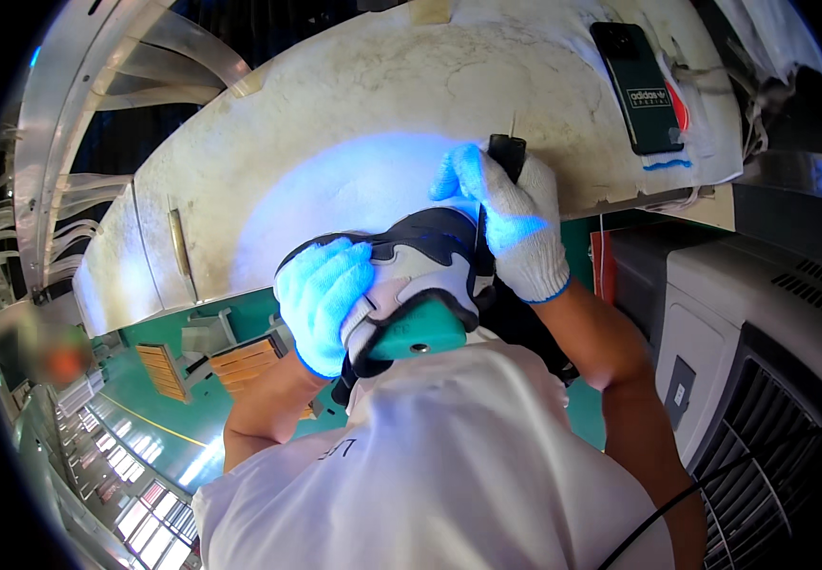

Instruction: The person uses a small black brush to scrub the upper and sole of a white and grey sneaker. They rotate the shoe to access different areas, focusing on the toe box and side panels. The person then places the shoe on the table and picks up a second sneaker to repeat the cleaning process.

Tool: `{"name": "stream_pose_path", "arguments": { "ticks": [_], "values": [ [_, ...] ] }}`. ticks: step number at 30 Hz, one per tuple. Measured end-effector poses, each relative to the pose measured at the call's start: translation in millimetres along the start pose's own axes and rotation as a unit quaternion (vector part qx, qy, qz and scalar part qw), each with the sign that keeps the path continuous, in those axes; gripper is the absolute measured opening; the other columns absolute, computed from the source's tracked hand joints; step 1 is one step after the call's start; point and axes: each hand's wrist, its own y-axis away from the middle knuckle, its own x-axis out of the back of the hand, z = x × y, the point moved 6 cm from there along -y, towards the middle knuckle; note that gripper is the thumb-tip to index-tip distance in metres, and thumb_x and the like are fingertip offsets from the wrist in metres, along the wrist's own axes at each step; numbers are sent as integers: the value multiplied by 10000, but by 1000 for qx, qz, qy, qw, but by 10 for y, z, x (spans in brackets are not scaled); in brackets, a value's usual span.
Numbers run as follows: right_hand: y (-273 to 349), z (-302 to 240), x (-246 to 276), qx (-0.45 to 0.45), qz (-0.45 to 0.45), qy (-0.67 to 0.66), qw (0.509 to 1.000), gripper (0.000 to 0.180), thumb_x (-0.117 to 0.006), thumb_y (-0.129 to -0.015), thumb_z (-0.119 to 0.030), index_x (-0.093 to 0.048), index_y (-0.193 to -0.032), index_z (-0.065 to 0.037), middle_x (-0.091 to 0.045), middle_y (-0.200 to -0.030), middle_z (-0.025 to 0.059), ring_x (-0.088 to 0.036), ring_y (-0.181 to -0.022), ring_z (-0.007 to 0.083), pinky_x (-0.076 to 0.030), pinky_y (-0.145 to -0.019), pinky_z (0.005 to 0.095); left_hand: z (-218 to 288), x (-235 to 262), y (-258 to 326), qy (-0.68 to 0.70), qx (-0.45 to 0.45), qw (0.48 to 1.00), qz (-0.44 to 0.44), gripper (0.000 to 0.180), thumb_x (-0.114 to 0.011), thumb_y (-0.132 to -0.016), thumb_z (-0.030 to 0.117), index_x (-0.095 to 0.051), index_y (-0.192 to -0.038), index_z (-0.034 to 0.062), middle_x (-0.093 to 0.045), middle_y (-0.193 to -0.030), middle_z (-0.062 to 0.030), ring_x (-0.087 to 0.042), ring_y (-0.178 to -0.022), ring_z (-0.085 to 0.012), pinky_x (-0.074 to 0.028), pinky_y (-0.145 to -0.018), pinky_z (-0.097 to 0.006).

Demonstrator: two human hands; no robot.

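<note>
A sneaker [401, 271] in black, white and pale beige is fitted on a teal shoe last [420, 332], close to my body at the table's near edge. My left hand [321, 299], in a white knit glove tinted blue by the light, is closed around the shoe's left side. In its own white glove, my right hand [525, 223] grips a slim tool with a black handle [506, 155]. A thin spike sticks out of the handle's far end. Below the fist, a dark narrow part of the tool reaches down beside the shoe's right side; its exact contact is hidden.
Bluish light falls on the worn, pale worktable [363, 104]. A thin metal-tipped tool [180, 242] lies at its left. At the far right are a dark phone [637, 90] and a white cloth. A grey machine [744, 313] stands to the right, with a black cable crossing it.
</note>
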Motion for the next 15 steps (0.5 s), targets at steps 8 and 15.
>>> {"name": "stream_pose_path", "arguments": {
  "ticks": [8, 15],
  "values": [
    [-225, -213, -318, -27, -212, 263, 941, 381, -756, -1001, -346, -741, -920, 26, -659, -725, 74, -625, -698, 159, -508, -686, 364, 7, -49, 32, 6, -17, 998, 53, 409, -843, -840, 313, -769, -1139, 43, -808, -1188, -159, -762, -1077, -377, -600, -913, -524],
    [-147, -71, -232, -146, -102, -17, 984, 318, -716, -1062, -283, -708, -851, -47, -611, -760, -35, -541, -720, 69, -443, -678, 278, 25, 14, 41, -21, -29, 999, 25, 392, -824, -822, 300, -768, -1126, 59, -802, -1180, -141, -758, -1049, -376, -594, -920, -507]
  ]
}}
